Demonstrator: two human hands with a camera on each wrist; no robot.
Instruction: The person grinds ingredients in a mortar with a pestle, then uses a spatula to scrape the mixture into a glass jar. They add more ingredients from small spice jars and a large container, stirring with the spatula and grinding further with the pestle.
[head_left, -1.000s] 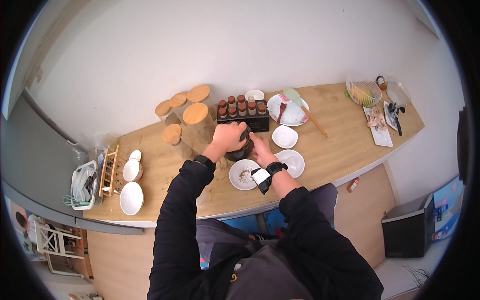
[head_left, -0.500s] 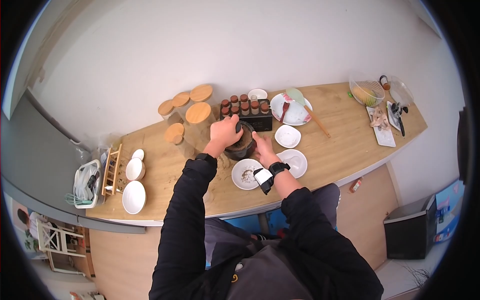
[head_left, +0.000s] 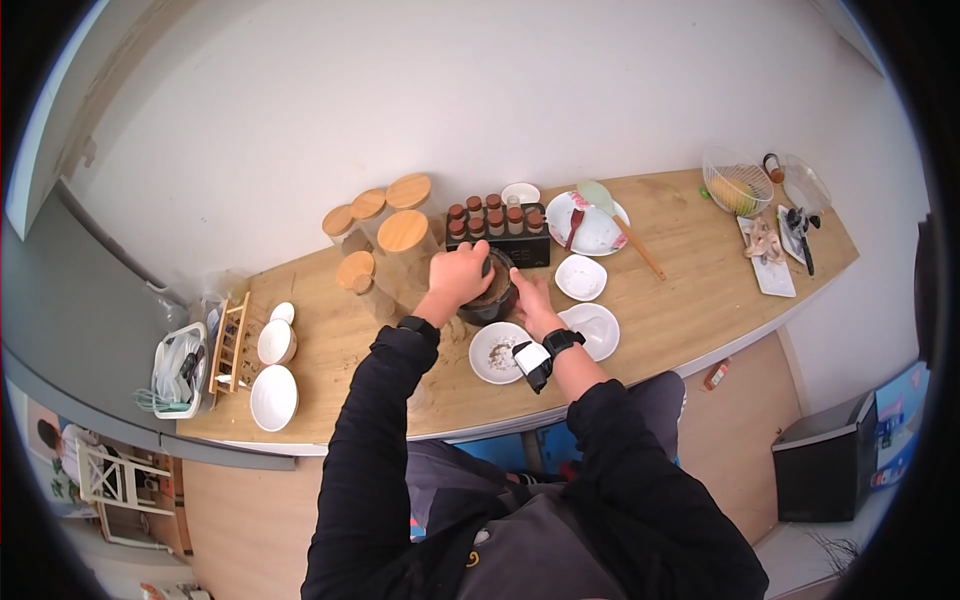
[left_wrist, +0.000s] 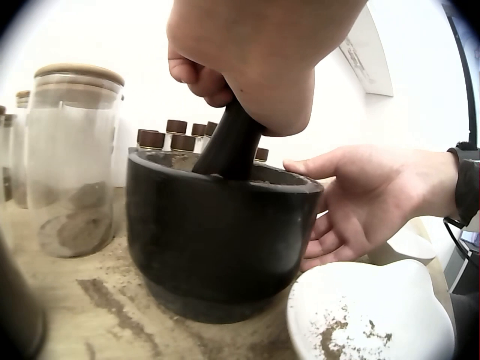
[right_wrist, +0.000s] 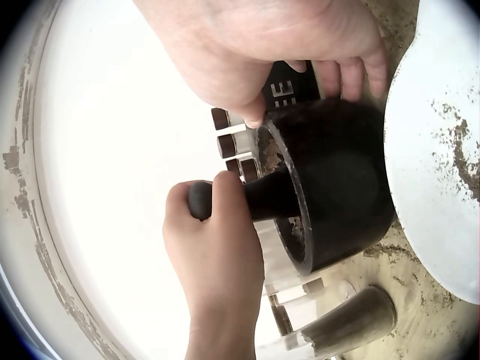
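Note:
My left hand grips a black pestle, its lower end down inside a dark stone mortar. The pestle leans, and its rounded top pokes out of the fist in the right wrist view. On the mortar's other side, my right hand holds it with the thumb at the rim and the fingers along the outer wall. Brownish ground matter coats the inside of the mortar. Close in front stands a white bowl with brown and white bits in it.
Glass jars with wooden lids stand left of the mortar, and a black spice rack behind it. Two small white dishes and a floral plate with utensils lie to the right. White bowls line the left. Brown powder is spilled on the counter.
My left hand, with the pestle, has shifted from over the middle of the mortar toward its left side, baring more of the opening. The right hand keeps its place on the mortar.

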